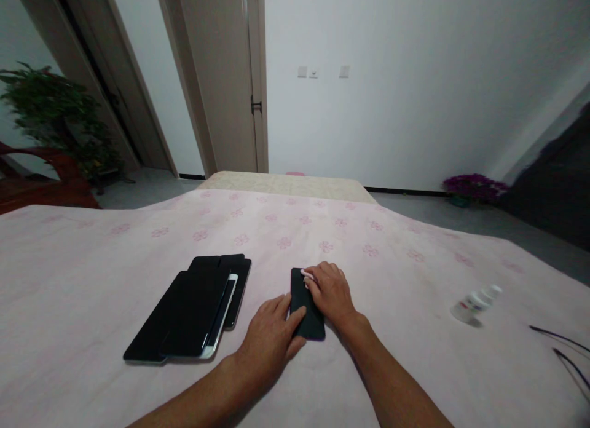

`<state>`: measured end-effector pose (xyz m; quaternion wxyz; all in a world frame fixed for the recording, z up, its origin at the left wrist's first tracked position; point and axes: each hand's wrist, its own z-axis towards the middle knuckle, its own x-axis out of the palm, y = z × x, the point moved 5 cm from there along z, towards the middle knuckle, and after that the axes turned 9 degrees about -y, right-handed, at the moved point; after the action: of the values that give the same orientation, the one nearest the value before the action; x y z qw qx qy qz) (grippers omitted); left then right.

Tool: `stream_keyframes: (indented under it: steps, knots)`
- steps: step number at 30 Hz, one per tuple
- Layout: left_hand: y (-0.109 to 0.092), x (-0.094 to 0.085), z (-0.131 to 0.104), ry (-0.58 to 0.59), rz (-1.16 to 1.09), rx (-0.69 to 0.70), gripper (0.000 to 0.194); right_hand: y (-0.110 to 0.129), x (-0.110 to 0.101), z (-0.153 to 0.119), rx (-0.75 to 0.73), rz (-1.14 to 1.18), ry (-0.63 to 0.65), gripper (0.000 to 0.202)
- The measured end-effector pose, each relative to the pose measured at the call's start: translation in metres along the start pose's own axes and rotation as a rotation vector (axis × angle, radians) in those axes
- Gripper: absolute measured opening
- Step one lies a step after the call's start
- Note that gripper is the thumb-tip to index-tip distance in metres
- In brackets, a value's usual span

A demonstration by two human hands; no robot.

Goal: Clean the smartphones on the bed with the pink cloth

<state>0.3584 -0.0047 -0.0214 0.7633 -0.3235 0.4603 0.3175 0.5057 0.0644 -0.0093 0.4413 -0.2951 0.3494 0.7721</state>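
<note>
A dark smartphone (308, 320) lies flat on the pink-patterned cloth, its screen facing up. My left hand (271, 332) steadies it from the left, fingers along the edge and thumb over the glass. Against the upper part of the screen, my right hand (330, 291) presses a small white wipe (308, 275), pinched in closed fingers that mostly hide it. To the left, several dark-screened tablets or phones (196, 311) lie in an overlapping pile; one of them has a white frame (233, 279).
A small white bottle (474, 305) lies on its side at the right. Two black cable ends (557, 336) come in from the right edge. The cloth (391, 366) covers a wide table. Beyond stand a door (221, 77), a leafy plant (55, 108) and purple flowers (474, 187).
</note>
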Motion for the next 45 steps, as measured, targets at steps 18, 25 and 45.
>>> stream_keyframes:
  steps: [18,25,45]
  knots:
    - [-0.001,-0.002,0.0,-0.019,-0.003,0.026,0.047,0.005,-0.003,-0.006,-0.033,0.022,-0.002,0.01]
    - [-0.001,-0.001,-0.001,-0.027,0.005,0.015,0.046,0.007,-0.008,-0.009,-0.075,0.078,0.05,0.007]
    - [-0.002,-0.002,0.0,-0.01,0.021,0.014,0.049,-0.002,-0.007,-0.004,0.016,-0.036,-0.019,0.009]
